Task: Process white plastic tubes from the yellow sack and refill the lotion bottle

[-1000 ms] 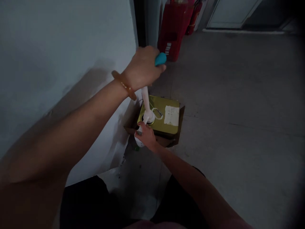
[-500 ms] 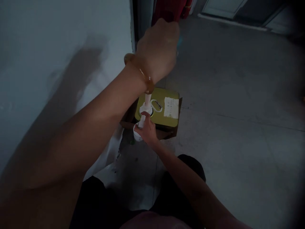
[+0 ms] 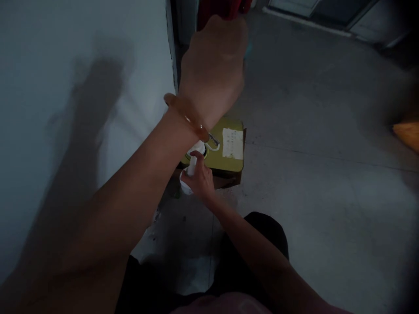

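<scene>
A yellow-green metal can (image 3: 229,157) with a white label sits on the floor in a brown cardboard box (image 3: 229,178), next to a white wall. A white hand pump stands in the can's opening (image 3: 195,150). My left hand (image 3: 212,69), with an amber bangle on the wrist, is raised high and closed round the pump's top; a bit of its teal handle (image 3: 248,49) shows beside my fingers. My right hand (image 3: 199,178) is closed on the pump's white spout and a small white container (image 3: 185,186) beside the can.
The floor is grey concrete. White sheeting (image 3: 183,261) lies by my knees. A red object (image 3: 222,6) stands at the top past the wall's corner. An orange thing (image 3: 407,133) shows at the right edge.
My left hand has risen and come nearer the camera, drawing the pump handle up. The view has tilted down, so the red objects have slid to the top edge. My right hand stays put.
</scene>
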